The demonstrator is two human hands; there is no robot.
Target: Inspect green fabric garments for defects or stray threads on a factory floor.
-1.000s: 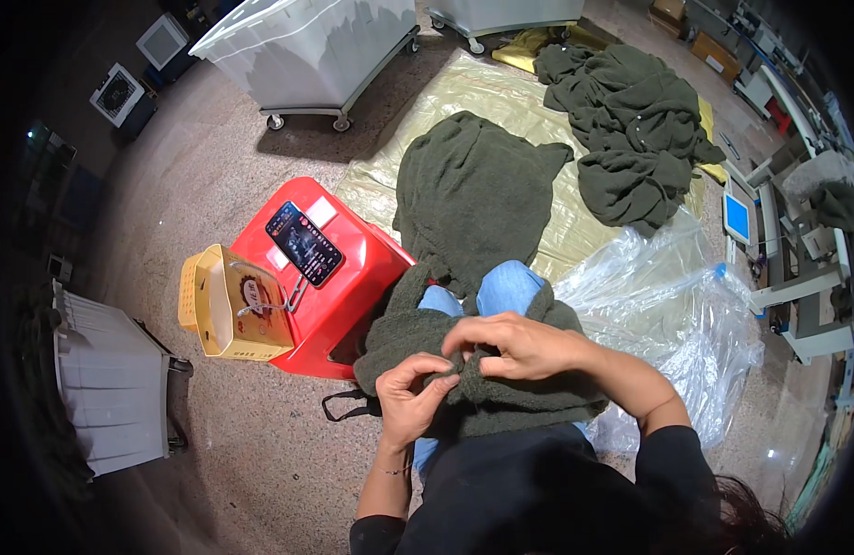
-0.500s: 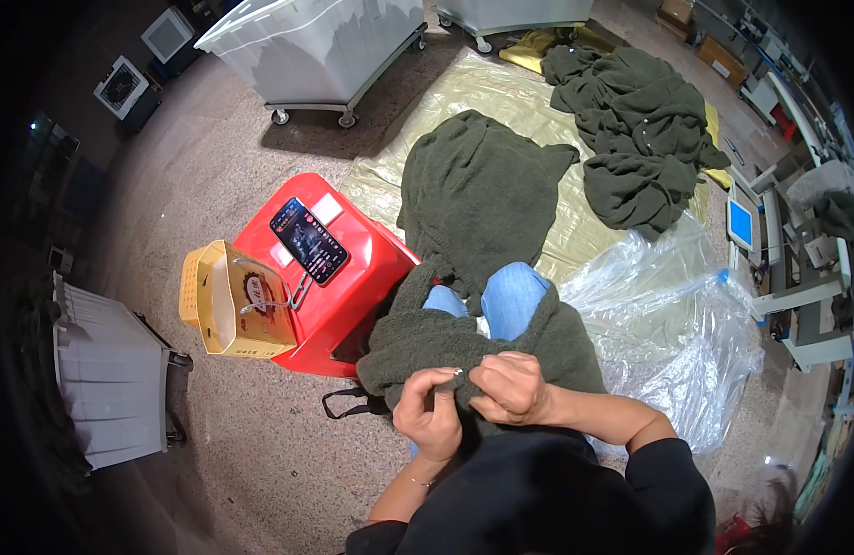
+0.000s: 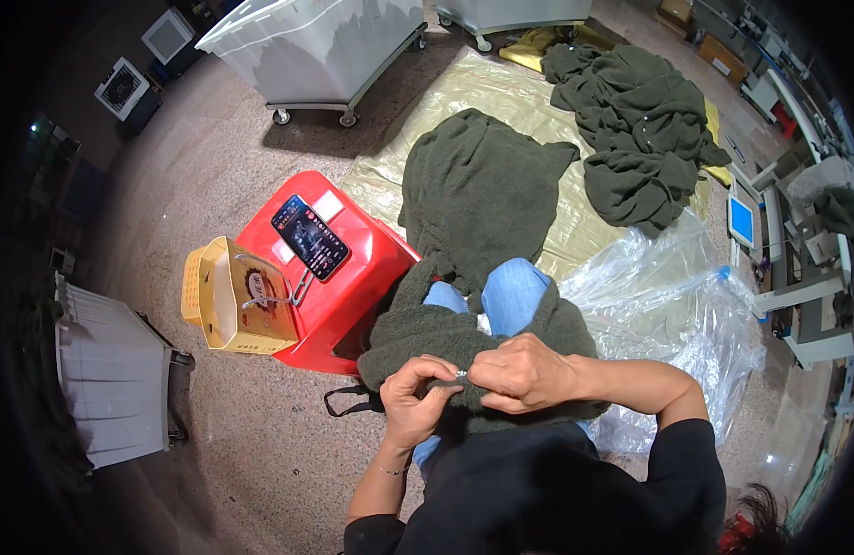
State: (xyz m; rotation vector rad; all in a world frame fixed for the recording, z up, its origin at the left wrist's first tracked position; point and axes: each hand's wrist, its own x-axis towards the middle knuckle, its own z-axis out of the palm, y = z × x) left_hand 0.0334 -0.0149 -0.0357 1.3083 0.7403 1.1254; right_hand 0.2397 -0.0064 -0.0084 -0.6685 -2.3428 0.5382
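Two hands meet over one dark green fleece garment (image 3: 464, 338) draped across the seated person's lap, its far edge falling over the blue-jeaned knees (image 3: 510, 291). The left hand (image 3: 417, 398) is curled narrow, thumb and forefinger pinching a fold of the cloth near the belly. The right hand (image 3: 519, 375) is closed on the same fold just beside it, knuckles up, so the two grips touch. A small pale glint shows between the fingertips; whether it is a fastener, a needle or a ring is too small to tell. Holding the cloth bunched and close to the body likely keeps one short stretch taut and near the eyes, with the lap bearing the rest of the weight.

Another garment (image 3: 478, 194) of the same green lies spread flat on a yellowish sheet (image 3: 417, 120) ahead, and a loose heap (image 3: 639, 134) of more sits farther off to the right, well apart from it. A red stool (image 3: 353, 296) stands just left of the knees, with a phone (image 3: 309, 237) lying face up on its top, within glance. A yellow basket (image 3: 233, 296) leans against the stool's left side. Crumpled clear plastic (image 3: 667, 314) lies at the right, and a white wheeled bin (image 3: 325, 46) stands beyond the sheet.
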